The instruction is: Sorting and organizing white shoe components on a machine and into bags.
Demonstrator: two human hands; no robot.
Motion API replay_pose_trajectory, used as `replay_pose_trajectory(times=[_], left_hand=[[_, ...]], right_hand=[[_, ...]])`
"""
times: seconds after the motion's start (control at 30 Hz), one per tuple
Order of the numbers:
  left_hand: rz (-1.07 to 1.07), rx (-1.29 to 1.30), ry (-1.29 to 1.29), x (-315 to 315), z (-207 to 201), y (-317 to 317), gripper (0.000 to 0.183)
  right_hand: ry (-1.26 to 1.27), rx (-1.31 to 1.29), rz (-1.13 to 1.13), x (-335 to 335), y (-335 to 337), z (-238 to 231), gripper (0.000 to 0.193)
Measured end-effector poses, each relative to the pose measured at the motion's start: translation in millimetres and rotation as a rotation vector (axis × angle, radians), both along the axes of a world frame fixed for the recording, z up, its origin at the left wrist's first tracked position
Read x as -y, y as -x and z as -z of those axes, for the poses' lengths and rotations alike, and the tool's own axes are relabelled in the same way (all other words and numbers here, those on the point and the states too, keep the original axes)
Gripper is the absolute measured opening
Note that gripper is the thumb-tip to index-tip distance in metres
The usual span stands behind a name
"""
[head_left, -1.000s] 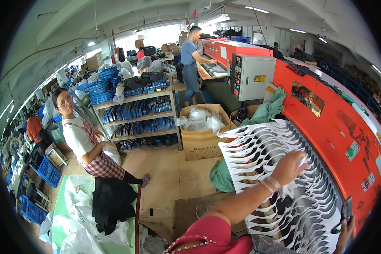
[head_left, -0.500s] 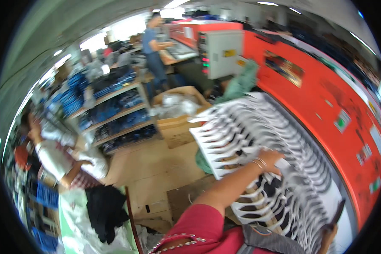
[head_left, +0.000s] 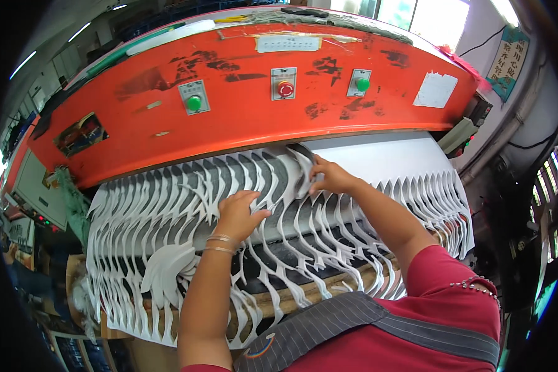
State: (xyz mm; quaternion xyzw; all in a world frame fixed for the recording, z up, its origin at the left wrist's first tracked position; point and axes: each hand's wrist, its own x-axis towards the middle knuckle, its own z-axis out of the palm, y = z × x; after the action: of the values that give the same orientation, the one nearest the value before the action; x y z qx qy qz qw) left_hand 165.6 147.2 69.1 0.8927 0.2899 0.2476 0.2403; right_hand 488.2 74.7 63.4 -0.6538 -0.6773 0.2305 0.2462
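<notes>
Right hand: fingers clamped on curved pieces immediately to its left, long axis running away from the wearer. Left hand: farther from the pieces, which lie rightward and beyond; digits apart, over strips.

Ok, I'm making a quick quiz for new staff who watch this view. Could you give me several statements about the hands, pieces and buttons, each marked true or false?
1. The right hand holds a curved piece. True.
2. A loose pile of white pieces lies right of the left forearm. False: it lies left of it.
3. A red button sits between two green buttons. True.
4. The bracelets are on the right wrist. False: they are on the left wrist.
5. The left hand's thumb and fingers stand apart. True.
</notes>
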Motion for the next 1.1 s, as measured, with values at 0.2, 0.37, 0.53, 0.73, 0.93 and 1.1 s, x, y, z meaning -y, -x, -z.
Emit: replay_pose_trajectory(times=[0.2,0.37,0.53,0.73,0.93,1.1], left_hand=[[-0.057,-0.227,-0.068,-1.9,32.7,-82.2,0.055],[-0.098,0.085,-0.199,-2.1,62.2,-83.7,0.044],[-0.095,0.137,-0.222,-4.8,67.1,-83.6,0.043],[-0.078,0.111,-0.202,-3.2,68.2,-80.9,0.043],[-0.061,0.077,-0.218,-3.2,61.9,-85.2,0.043],[-0.050,0.070,-0.054,-16.3,56.6,-79.9,0.049]], right_hand=[[-0.222,-0.024,-0.047,-30.2,1.1,16.3,0.039],[-0.386,-0.078,-0.071,-22.8,19.7,29.7,0.044],[-0.356,-0.069,-0.007,-22.2,24.2,30.3,0.045],[-0.387,-0.002,0.004,-20.4,27.5,29.9,0.046],[-0.418,0.053,-0.040,-19.8,23.1,24.7,0.044],[-0.238,0.060,0.068,-17.2,36.7,-4.5,0.051]])
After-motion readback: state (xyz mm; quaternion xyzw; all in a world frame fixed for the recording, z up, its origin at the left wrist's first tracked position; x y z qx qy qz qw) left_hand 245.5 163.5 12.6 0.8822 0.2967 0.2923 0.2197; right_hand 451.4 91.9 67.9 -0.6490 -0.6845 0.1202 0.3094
